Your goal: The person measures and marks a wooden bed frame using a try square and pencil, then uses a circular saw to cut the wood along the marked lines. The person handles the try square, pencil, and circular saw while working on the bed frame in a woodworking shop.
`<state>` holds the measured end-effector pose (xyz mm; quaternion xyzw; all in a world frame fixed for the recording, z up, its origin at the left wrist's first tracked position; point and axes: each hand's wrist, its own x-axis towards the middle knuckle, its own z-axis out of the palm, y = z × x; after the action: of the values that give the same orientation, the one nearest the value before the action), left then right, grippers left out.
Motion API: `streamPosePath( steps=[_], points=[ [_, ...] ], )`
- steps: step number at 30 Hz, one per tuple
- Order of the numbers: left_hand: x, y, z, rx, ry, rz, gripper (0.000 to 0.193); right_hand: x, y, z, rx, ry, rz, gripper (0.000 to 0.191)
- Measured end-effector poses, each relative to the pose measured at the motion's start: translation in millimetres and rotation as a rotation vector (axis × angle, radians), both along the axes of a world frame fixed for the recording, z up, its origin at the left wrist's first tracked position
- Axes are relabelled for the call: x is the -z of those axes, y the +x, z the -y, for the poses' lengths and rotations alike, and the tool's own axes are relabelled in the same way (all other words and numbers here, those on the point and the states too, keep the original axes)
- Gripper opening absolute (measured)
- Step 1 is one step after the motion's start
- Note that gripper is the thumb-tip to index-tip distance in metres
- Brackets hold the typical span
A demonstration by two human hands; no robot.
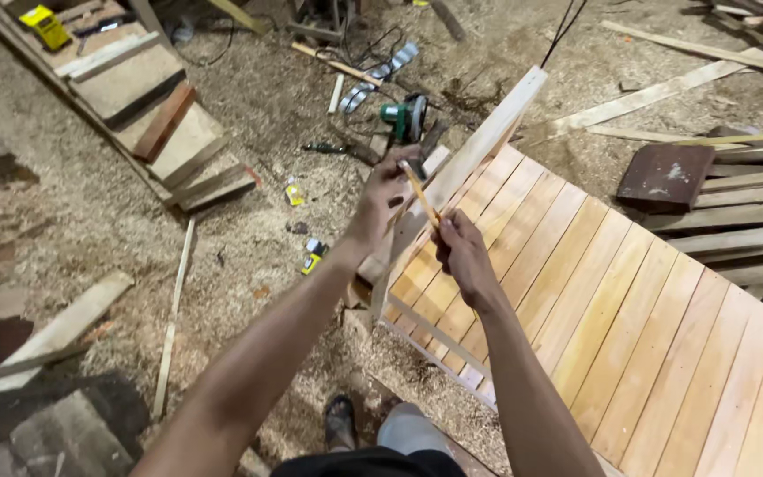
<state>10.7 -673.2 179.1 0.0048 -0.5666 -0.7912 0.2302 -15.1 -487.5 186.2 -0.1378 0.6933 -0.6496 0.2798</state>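
Observation:
A large panel of light wooden slats (629, 309) lies tilted in front of me, with a pale wooden rail (487, 137) along its left edge. My left hand (383, 193) grips that rail near its middle. My right hand (461, 252) holds a thin orange pencil (419, 190) upright, its tip close to the left hand and the rail. Both forearms reach out from the bottom of the view.
Sawdust covers the floor (249, 247). A green power tool (406, 117) with a cord lies beyond the rail. Loose planks lie at left (64, 327), a wooden frame (134, 97) at top left, stacked boards (744, 212) at right. My sandalled foot (340, 422) is below.

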Motion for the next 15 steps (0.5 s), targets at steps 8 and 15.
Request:
streamPosePath(
  steps=[8,15],
  points=[
    [-13.2,-19.4,-6.5,-0.311,-0.96,-0.067,0.055,-16.3,-25.5,-24.3,-0.11,-0.475,0.662,0.026],
    [-25.5,-36.8,2.4,-0.225,-1.16,0.2,0.05,2.4,-61.6,-33.7,0.195,-0.009,-0.059,0.024]
  ],
)
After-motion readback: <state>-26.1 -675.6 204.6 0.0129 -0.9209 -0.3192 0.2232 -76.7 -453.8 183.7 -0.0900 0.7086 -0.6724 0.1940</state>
